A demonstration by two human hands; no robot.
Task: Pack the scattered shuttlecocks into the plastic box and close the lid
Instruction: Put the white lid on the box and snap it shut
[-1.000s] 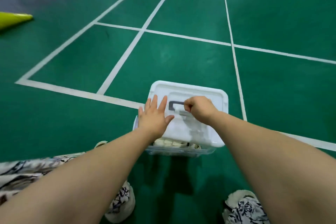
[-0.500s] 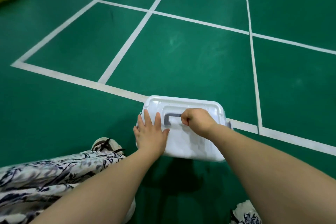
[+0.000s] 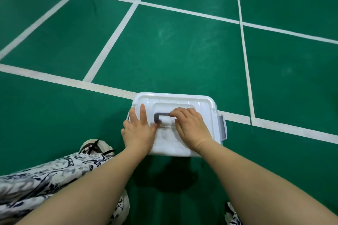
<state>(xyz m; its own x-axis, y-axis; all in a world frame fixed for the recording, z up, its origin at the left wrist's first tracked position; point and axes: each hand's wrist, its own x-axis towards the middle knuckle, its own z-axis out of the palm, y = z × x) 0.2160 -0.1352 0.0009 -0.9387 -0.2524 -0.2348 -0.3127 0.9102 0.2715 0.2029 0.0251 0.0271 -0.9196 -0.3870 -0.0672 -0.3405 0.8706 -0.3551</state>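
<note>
A white plastic box [image 3: 206, 107] sits on the green court floor with its lid lying flat over it. A grey handle [image 3: 159, 115] lies in the lid's recess and a grey latch [image 3: 222, 126] hangs on the right end. My left hand [image 3: 138, 130] presses flat on the lid's left side, fingers straight. My right hand [image 3: 191, 127] rests on the lid's middle with curled fingers on the handle's right part. No shuttlecocks show; the box's contents are hidden by the lid.
White court lines [image 3: 111, 89] cross the green floor around the box. My patterned trouser leg [image 3: 42, 177] and a shoe [image 3: 93, 147] are at the lower left, another shoe [image 3: 231, 215] at the bottom right.
The lid, raised at the front with shuttlecocks showing a second ago, now lies flat on the box. My view has tilted down and closer. Both hands stay on the lid.
</note>
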